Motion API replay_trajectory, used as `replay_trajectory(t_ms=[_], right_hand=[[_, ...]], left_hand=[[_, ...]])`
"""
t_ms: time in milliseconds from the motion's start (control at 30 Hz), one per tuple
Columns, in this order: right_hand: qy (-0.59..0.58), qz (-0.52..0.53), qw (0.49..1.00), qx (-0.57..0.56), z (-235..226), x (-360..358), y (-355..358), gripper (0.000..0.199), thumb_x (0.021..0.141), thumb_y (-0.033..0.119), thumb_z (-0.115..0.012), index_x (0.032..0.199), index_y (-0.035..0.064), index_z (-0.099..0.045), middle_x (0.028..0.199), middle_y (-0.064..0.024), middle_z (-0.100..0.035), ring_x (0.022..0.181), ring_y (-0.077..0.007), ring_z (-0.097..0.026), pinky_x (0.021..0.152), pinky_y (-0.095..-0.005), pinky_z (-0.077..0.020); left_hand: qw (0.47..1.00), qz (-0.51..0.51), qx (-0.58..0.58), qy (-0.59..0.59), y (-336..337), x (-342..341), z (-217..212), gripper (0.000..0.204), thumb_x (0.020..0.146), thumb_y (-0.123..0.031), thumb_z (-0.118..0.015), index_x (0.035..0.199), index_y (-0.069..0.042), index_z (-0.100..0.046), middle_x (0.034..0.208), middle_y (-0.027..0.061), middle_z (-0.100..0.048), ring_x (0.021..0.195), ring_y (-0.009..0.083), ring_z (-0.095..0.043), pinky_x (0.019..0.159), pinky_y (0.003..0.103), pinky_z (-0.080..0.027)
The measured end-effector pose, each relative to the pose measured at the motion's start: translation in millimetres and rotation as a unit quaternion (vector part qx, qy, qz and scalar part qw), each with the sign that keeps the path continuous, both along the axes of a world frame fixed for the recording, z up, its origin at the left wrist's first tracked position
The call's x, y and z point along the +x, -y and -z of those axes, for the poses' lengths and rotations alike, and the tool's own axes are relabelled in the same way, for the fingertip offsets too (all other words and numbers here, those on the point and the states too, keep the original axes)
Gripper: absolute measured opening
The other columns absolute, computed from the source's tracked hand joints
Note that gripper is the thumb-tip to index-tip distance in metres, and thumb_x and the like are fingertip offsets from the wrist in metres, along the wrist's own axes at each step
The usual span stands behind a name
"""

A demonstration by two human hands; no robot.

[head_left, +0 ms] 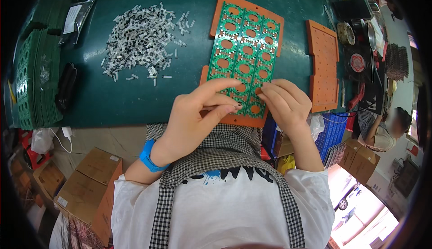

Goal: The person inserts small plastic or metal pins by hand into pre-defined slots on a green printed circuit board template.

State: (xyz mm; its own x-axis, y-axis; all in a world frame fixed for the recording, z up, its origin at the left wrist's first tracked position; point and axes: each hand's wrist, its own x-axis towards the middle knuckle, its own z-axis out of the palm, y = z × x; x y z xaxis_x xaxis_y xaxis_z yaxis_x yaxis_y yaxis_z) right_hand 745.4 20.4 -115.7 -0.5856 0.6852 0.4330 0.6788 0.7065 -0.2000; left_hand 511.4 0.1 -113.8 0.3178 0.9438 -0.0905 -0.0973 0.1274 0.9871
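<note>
A green panel of circuit boards (236, 40) with rows of round cut-outs lies on an orange tray (217, 17) in front of me. My left hand (191, 112) is over its near left part, index finger stretched across the panel, thumb and another finger pinched together. Above the near right edge of the panel, my right hand (288, 105) has its fingertips pressed together on or just over the board. Whatever either pinch holds is too small or hidden to make out. To the left is a heap of small pale, strip-like parts with dark ends (139, 37).
Another orange tray (323, 46) lies to the right. Green board panels (40, 78) are stacked at far left, beside a black object (67, 86) and a silver bag (77, 20). Tools and containers crowd the far right, near another person (382, 132). Cardboard boxes (85, 195) stand below the table.
</note>
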Motion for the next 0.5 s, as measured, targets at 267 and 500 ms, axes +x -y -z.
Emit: replay_trajectory(t_ms=[267, 500], right_hand=[[-0.227, -0.080, 0.953, -0.185, -10, -16, 18, 0.027, 0.068, 0.011, -0.079, 0.093, 0.0071, -0.069, 0.087, -0.0047, -0.065, 0.073, -0.0217, -0.060, 0.063, -0.0314, -0.0451], [-0.218, 0.051, 0.941, -0.254, -12, -11, 29, 0.015, 0.075, -0.004, -0.067, 0.087, 0.0037, -0.062, 0.088, -0.0087, -0.062, 0.078, -0.0261, -0.059, 0.069, -0.0352, -0.0468]], left_hand=[[0.995, 0.099, -0.011, -0.007, 3, 8, -10, 0.046, 0.087, 0.002, -0.062, 0.131, -0.001, -0.050, 0.088, 0.0072, -0.072, 0.085, 0.0104, -0.066, 0.078, 0.025, -0.051], [0.958, 0.002, 0.176, -0.229, 6, 6, -3, 0.052, 0.078, -0.011, -0.072, 0.127, -0.008, -0.055, 0.083, 0.0070, -0.066, 0.070, 0.0221, -0.062, 0.065, 0.032, -0.049]])
